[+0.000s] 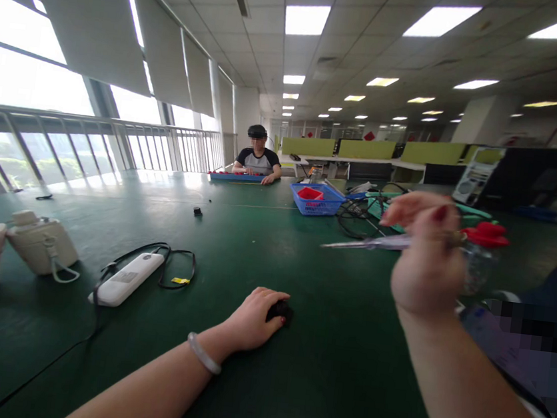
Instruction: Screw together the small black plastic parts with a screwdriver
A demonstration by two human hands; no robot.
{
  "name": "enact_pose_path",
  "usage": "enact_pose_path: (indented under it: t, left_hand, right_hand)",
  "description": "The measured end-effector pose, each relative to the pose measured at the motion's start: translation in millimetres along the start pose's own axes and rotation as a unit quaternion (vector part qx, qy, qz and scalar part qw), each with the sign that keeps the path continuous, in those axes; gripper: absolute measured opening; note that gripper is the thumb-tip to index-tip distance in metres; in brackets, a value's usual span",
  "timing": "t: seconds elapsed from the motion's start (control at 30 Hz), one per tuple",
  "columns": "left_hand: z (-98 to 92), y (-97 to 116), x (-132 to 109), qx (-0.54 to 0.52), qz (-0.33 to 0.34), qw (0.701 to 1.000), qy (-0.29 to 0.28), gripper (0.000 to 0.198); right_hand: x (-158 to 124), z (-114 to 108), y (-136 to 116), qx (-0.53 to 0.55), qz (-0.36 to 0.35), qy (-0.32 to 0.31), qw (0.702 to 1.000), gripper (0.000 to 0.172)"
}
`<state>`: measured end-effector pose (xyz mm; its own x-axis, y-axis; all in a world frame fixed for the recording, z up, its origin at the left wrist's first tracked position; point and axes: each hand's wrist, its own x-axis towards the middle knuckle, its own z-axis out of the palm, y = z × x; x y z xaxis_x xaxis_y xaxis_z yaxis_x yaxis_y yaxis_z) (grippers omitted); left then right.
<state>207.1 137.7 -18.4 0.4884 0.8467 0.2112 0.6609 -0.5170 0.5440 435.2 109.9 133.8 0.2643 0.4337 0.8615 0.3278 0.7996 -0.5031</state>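
Note:
My left hand (pixel 253 320) rests on the green table (pixel 209 375), its fingers closed round a small black object (pixel 279 310) whose kind I cannot make out. A pale bracelet is on that wrist. Raised at the right, my right hand (pixel 426 259) is smeared by motion, with the fingers curled. From its palm side a slim, pointed metal tool (pixel 365 244) sticks out to the left; blur hides its exact kind. Just behind this hand stands a clear jar with a red lid (pixel 487 234).
A white power strip (pixel 128 279) with a black cord lies left, beside a cream bottle-like container (pixel 42 244). A small black piece (pixel 198 211) sits mid-table. Further back are a blue basket (pixel 316 203), tangled cables (pixel 358 215) and a seated person (pixel 258 160) at a blue tray (pixel 234 177).

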Motion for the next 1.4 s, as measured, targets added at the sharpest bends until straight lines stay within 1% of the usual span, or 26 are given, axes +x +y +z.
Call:
enact_pose_path:
  t: [0.03,0.07,0.1,0.13,0.17,0.23,0.3,0.43,0.53,0.67,0.73,0.8,0.87,0.93,1.1,1.2,1.27,1.4]
  left_hand:
    - [-0.6,0.3,-0.3,-0.001,-0.005,1.0,-0.006,0.05]
    - [-1.2,0.6,-0.4,-0.002,-0.01,1.0,-0.01,0.051]
    - [-1.8,0.8,-0.5,-0.003,-0.013,1.0,-0.013,0.053]
    - [-2.4,1.1,-0.4,-0.004,-0.014,1.0,-0.015,0.054]
    - [-3.0,1.4,-0.3,-0.005,-0.014,1.0,-0.019,0.055]
    - [-3.9,1.9,0.3,-0.008,-0.011,1.0,-0.028,0.056]
    - [-4.4,2.0,1.0,-0.009,-0.008,0.999,-0.035,0.054]
    - [-3.5,0.5,2.3,-0.006,-0.003,0.999,-0.032,0.049]
    - [-2.6,-1.0,3.1,-0.009,0.002,1.0,-0.019,0.046]
    - [-3.7,-0.4,4.2,-0.013,-0.01,1.0,0.001,0.044]
    - [-4.5,0.4,4.9,-0.015,-0.024,1.0,0.006,0.043]
    - [-4.5,0.5,5.5,-0.015,-0.033,0.999,0.01,0.041]
    - [-3.8,-0.2,5.9,-0.013,-0.036,0.999,0.016,0.04]
    - [-2.8,-1.2,5.9,-0.012,-0.036,0.999,0.021,0.04]
    - [-2.1,-2.0,5.1,-0.01,-0.029,0.999,0.027,0.041]
    - [-2.5,-1.1,4.9,-0.008,-0.026,0.999,0.027,0.041]
    - [-2.7,-0.4,5.1,-0.005,-0.026,0.999,0.025,0.042]
    - [-3.1,0.1,5.3,-0.006,-0.032,0.999,0.021,0.042]
  right_hand:
    - [-7.1,5.1,10.5,-0.004,0.038,-0.026,0.999,0.045]
    - [-16.2,10.8,23.1,-0.005,0.092,-0.061,0.994,0.05]
    - [-26.9,16.6,37.0,0.001,0.153,-0.099,0.983,0.054]
    - [-38.3,22.0,51.3,0.011,0.22,-0.144,0.965,0.056]
    - [-49.7,26.5,65.1,0.031,0.258,-0.164,0.952,0.058]
    - [-69.4,31.4,87.4,0.059,0.292,-0.189,0.936,0.057]
    - [-82.0,30.8,100.3,0.069,0.295,-0.209,0.93,0.053]
    - [-88.9,24.2,104.6,0.102,0.32,-0.18,0.925,0.04]
    - [-89.3,23.9,103.5,0.121,0.341,-0.152,0.92,0.038]
    - [-91.8,26.9,102.5,0.137,0.339,-0.12,0.923,0.042]
    - [-93.0,26.5,99.9,0.123,0.329,-0.096,0.931,0.039]
    - [-94.3,24.7,96.2,0.1,0.326,-0.085,0.936,0.037]
    - [-96.1,23.0,93.3,0.077,0.328,-0.095,0.937,0.039]
    - [-98.9,22.9,92.8,0.061,0.319,-0.119,0.938,0.039]
    - [-106.7,26.9,95.8,0.013,0.24,-0.186,0.953,0.032]
    - [-107.9,27.6,93.0,-0.025,0.212,-0.223,0.951,0.027]
    - [-107.7,27.3,89.7,-0.033,0.199,-0.234,0.951,0.024]
    - [-106.8,26.4,84.7,-0.031,0.175,-0.224,0.958,0.021]
